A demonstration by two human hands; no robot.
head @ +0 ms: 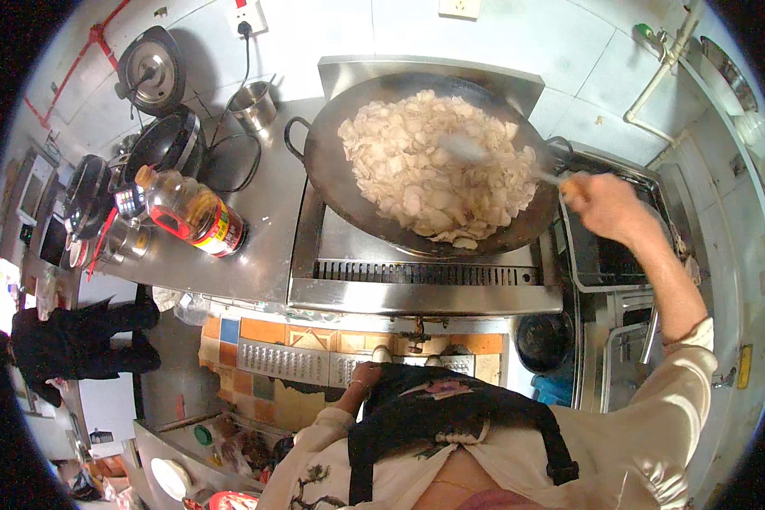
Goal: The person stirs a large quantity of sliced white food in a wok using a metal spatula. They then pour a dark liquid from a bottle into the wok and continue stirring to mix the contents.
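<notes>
My right hand [612,207] grips the wooden handle end of a metal wok spatula [464,148]. The spatula's head is blurred and lies over a heap of pale, thin food slices [414,185], which look like meat. They fill much of a large, dark two-handled wok [338,201], set on a stainless steel stove [421,303]. My left hand [366,372] hangs low beside my black apron [414,398], well away from the wok; its fingers are partly hidden, and nothing can be seen in it.
Left on the steel counter [255,236] are a large sauce bottle [194,213], a rice cooker with a raised lid [153,70] and a small metal pot [254,107]. A black tray [612,255] sits to the right. At far left stands a person in dark clothes [83,347].
</notes>
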